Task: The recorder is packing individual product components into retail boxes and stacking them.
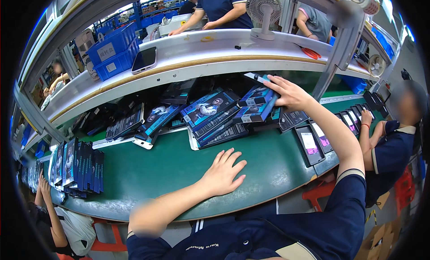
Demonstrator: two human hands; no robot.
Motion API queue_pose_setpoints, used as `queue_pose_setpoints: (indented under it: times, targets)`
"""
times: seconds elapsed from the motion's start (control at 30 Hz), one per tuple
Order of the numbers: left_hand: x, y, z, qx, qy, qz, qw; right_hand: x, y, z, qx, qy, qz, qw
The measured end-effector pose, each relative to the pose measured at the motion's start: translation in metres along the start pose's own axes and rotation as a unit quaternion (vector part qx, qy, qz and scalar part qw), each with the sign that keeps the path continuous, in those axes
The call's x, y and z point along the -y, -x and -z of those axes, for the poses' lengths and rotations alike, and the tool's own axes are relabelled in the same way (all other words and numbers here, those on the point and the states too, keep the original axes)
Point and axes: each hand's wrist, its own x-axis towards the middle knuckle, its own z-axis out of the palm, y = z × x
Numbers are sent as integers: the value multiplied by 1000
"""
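Observation:
My left hand (223,172) lies on the green worktop, fingers stretched out and nothing in them. Over at the right end of the box pile, my right hand (289,93) is closed around the edge of flat black-and-blue printed boxes (257,103). How many boxes it grips is hidden. A larger printed box (210,110) with a figure on its front tops a tilted heap beside them. Further left, another printed box (157,120) leans on the pile, and several dark boxes are jumbled behind.
Upright boxes (76,166) form a row at the left. Open black trays (310,146) with pale and pink contents line the right. The shelf above carries blue bins (112,51), a phone (144,60), a white fan (265,13) and orange-handled cutters (309,51). A co-worker (389,148) sits at right.

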Motion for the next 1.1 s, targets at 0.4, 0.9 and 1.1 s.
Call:
queue_pose_setpoints:
  times: [0.4,0.9,1.1]
  targets:
    - [-4,3,3,-12,-35,-44,998,49,16,-11,175,27,-341,923]
    - [33,-7,16,-96,-173,80,977,106,31,-41,-198,-166,-617,744]
    - [36,-6,12,-79,-152,85,982,129,24,-47,-202,-129,-618,748]
